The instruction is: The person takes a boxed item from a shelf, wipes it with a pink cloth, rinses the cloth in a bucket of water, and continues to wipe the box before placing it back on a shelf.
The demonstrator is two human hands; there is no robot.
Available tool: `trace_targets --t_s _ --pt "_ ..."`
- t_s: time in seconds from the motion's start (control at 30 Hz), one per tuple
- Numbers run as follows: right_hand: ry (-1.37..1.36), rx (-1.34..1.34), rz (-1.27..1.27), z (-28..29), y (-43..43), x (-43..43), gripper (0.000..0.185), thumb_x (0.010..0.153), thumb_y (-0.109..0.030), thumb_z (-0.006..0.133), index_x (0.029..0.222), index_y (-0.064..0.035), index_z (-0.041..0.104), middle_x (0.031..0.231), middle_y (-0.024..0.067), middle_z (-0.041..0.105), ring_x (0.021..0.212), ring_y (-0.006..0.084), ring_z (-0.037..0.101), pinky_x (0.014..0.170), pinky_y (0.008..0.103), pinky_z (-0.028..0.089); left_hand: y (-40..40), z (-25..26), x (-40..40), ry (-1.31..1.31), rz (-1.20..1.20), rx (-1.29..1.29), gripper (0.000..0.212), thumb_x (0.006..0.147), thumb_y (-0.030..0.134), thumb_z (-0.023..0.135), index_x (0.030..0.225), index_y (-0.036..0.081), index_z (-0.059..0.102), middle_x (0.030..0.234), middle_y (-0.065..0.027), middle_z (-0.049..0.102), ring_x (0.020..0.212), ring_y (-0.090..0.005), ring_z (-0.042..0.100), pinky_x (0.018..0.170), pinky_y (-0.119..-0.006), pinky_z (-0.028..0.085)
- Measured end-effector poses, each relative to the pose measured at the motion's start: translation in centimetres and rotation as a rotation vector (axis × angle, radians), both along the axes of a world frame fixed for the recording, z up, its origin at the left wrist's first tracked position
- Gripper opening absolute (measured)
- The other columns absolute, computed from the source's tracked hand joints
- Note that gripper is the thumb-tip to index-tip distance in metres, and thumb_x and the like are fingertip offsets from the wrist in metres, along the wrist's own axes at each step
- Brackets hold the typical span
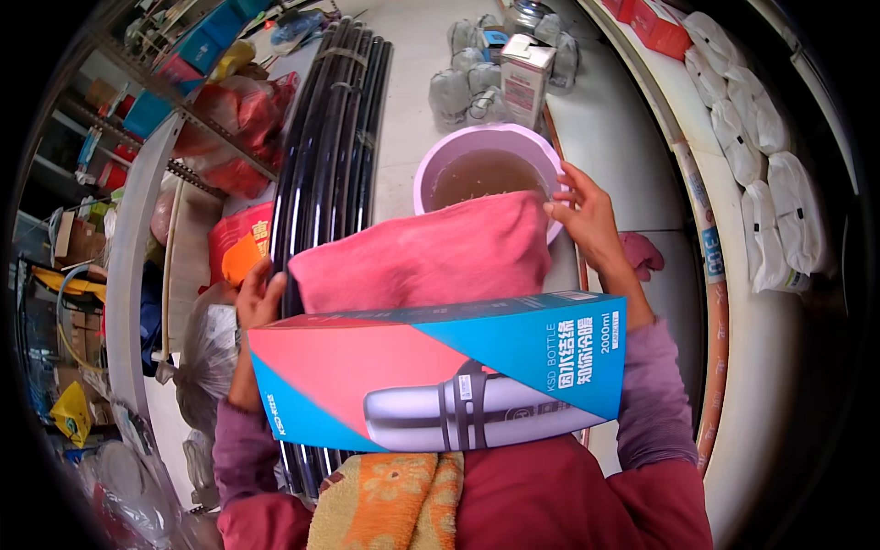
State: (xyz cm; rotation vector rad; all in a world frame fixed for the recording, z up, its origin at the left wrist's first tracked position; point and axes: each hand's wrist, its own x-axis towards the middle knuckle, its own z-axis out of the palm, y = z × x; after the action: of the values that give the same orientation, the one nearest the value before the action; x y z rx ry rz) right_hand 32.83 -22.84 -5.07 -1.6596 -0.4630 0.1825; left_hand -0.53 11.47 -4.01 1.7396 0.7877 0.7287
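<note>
Across my lap, between my forearms, lies a blue and pink bottle box (pixel 440 378) with a picture of a steel flask on its near face. A pink cloth (pixel 433 254) spreads just beyond it, partly hidden by the box. My left hand (pixel 260 295) is by the box's left end, fingers apart, with a small gap to the cloth. My right hand (pixel 584 216) reaches the cloth's right corner; its thumb and fingertips are close together there, and whether they pinch it is unclear. Behind the cloth stands a light purple basin (pixel 424 161) of murky water.
Long dark glossy tubes (pixel 330 137), tied in a bundle, lie on my left. A white carton (pixel 526 79) and several plastic-wrapped items (pixel 450 96) stand beyond the basin. Another pink cloth (pixel 639 256) lies at right. A patterned towel (pixel 392 502) is on my lap. Cluttered shelves (pixel 130 240) line the left.
</note>
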Motion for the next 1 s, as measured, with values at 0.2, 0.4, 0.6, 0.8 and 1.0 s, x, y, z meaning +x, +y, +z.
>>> trace_targets --t_s 0.2,0.4,0.6,0.8,1.0 --pt "0.464 0.381 0.313 1.4 -9.8 -9.2 0.075 0.092 -0.056 0.035 0.143 -0.0027 0.024 0.142 0.0175 0.035 0.129 0.0257 0.038 0.104 0.0375 0.033 -8.8 8.9 -4.6 -0.209 -0.282 -0.711 0.081 0.088 0.064 0.039 0.136 -0.001 0.036 0.137 -0.0136 0.042 0.124 -0.0248 0.043 0.105 -0.038 0.032" --pt "0.446 0.538 0.283 1.5 -9.0 -13.1 0.080 0.091 -0.063 0.025 0.145 -0.0042 0.016 0.142 0.0169 0.035 0.130 0.0248 0.037 0.106 0.0382 0.032 -10.9 7.9 -8.2 -0.132 -0.277 -0.569 0.077 0.084 0.056 0.054 0.136 0.001 0.037 0.134 -0.0143 0.044 0.120 -0.0248 0.046 0.101 -0.038 0.037" --pt "0.454 0.534 0.458 6.3 -4.4 -7.4 0.060 0.098 -0.040 0.038 0.141 0.0001 0.028 0.133 0.0098 0.047 0.119 0.0147 0.045 0.099 0.0273 0.036 -10.6 9.6 -5.5 -0.187 -0.018 -0.546 0.052 0.086 0.038 0.060 0.124 0.005 0.048 0.115 -0.0091 0.056 0.105 -0.0216 0.056 0.089 -0.036 0.047" --pt "0.466 0.487 0.585 5.0 -1.7 -5.3 0.067 0.096 -0.047 0.037 0.143 -0.0010 0.023 0.144 0.0141 0.032 0.131 0.0209 0.032 0.107 0.0296 0.028 -9.6 9.4 -4.5 -0.109 0.010 -0.509 0.051 0.087 0.029 0.057 0.128 0.002 0.043 0.118 -0.0104 0.054 0.106 -0.0229 0.056 0.089 -0.036 0.047" --pt "-0.067 -0.031 0.056 -5.2 -5.8 -0.4 0.065 0.088 -0.034 0.059 0.136 0.0021 0.036 0.142 0.0225 0.034 0.136 0.0320 0.025 0.111 0.0364 0.019 -9.1 9.3 -4.9 -0.076 -0.016 -0.475 0.052 0.089 0.031 0.055 0.130 0.002 0.043 0.121 -0.0112 0.055 0.110 -0.0243 0.055 0.093 -0.038 0.044"
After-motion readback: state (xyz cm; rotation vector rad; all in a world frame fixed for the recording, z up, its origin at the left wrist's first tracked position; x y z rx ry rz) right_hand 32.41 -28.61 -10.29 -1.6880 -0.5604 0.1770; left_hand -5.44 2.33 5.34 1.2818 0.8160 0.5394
